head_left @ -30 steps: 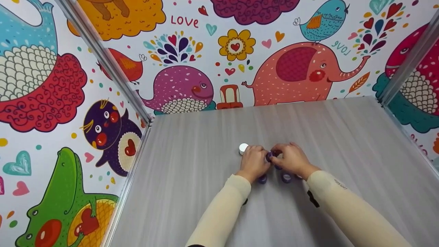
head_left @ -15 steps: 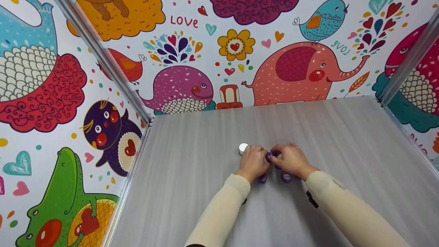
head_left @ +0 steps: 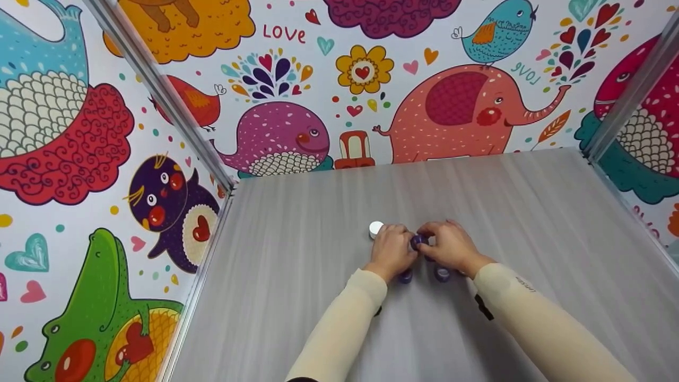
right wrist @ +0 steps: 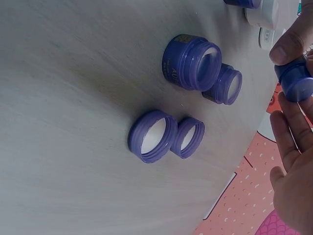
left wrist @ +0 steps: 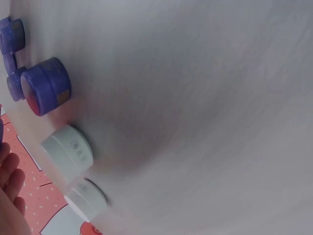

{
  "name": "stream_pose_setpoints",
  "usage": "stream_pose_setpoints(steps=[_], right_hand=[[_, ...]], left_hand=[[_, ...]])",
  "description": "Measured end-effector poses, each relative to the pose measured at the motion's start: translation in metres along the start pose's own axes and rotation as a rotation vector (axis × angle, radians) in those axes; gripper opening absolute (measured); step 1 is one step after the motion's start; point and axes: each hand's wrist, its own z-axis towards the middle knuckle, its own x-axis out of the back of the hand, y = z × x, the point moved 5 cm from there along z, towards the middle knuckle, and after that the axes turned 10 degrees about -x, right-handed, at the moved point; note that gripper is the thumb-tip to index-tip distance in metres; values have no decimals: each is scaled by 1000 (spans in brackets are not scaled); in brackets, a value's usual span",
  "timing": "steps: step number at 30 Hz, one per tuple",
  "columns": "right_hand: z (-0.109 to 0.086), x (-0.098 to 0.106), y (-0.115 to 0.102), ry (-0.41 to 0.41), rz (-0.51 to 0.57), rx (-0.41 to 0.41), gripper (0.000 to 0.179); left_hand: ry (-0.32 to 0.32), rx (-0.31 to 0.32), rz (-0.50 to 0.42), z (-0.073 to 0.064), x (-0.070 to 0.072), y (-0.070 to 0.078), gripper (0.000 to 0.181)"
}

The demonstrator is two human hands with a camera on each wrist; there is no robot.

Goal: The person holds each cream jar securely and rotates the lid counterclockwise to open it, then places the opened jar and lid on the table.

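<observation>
Grasped by the fingers of the left hand [head_left: 393,248] and right hand [head_left: 448,245], we see a smooth, cylindrical violet jar [right wrist: 296,82]; white-lined screw caps [right wrist: 152,137] lie near the latter.

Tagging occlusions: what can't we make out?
Held purple jar: partly hidden by right hand in head view; cut by right edge in right wrist view.
Left hand: mostly cut off by left edge, left wrist view.
White jars, print: blurred and too small, left wrist view.
Open purple jar, lettering beyond "AU": curves away, right wrist view.
</observation>
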Motion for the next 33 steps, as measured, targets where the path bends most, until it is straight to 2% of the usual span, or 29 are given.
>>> stream_pose_setpoints(steps=[7,13,23,33], right_hand=[[-1,-1,0,-25,-15,-16,31],[-2,-1,1,-27,-31,-27,24],[-1,0,0,-5,-22,5,26],[-1,-3,4,-25,-45,-52,26]], left_hand=[[-44,13,10,0,1,1,29],[-32,11,12,-1,0,0,28],[-21,10,10,-1,0,1,27],[-9,-6,26,-1,-2,0,25]])
